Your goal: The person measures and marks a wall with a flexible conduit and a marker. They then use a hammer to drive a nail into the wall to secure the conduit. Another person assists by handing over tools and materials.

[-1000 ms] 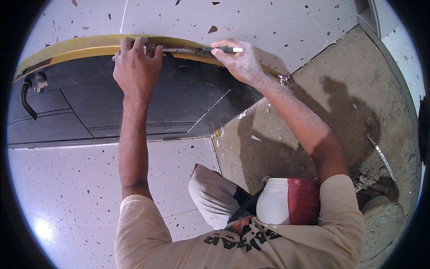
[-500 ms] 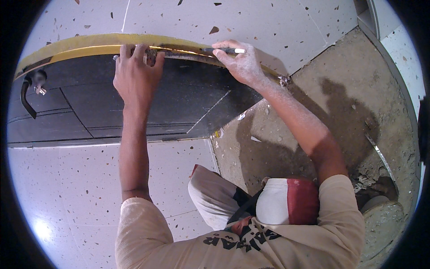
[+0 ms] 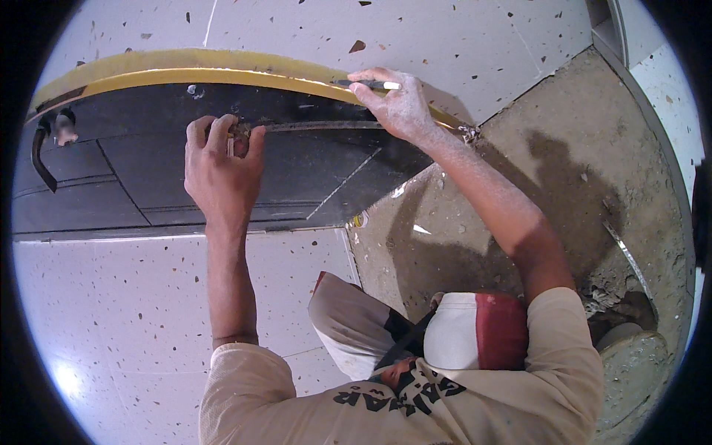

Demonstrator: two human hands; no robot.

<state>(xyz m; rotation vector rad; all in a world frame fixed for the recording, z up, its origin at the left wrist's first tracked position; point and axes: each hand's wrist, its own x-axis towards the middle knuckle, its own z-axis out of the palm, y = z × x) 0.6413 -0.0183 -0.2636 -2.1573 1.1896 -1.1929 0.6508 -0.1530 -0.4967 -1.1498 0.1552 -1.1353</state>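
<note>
A dark door panel (image 3: 297,167) with grooved lines lies on its side, its yellow edge (image 3: 245,76) running along the far side. My left hand (image 3: 221,170) is over the panel, fingers and thumb closed round the end of a long thin strip (image 3: 326,126), like a straightedge or blade. That strip reaches right across the panel, below the yellow edge; the gripped end is partly hidden by my fingers. My right hand (image 3: 404,107), dusted white, pinches a slim pen-like marker (image 3: 374,84) with a white end, held over the right part of the yellow edge.
A black lever handle (image 3: 41,159) and a lock knob (image 3: 65,127) stick out at the panel's left. Speckled floor tiles (image 3: 133,311) lie on the near side and beyond. Rough bare ground (image 3: 512,200) with debris is at right, with a thin pale strip (image 3: 627,252).
My left hand has drawn the strip from the yellow edge toward me, onto the dark panel face. My right hand with the marker has barely moved.
</note>
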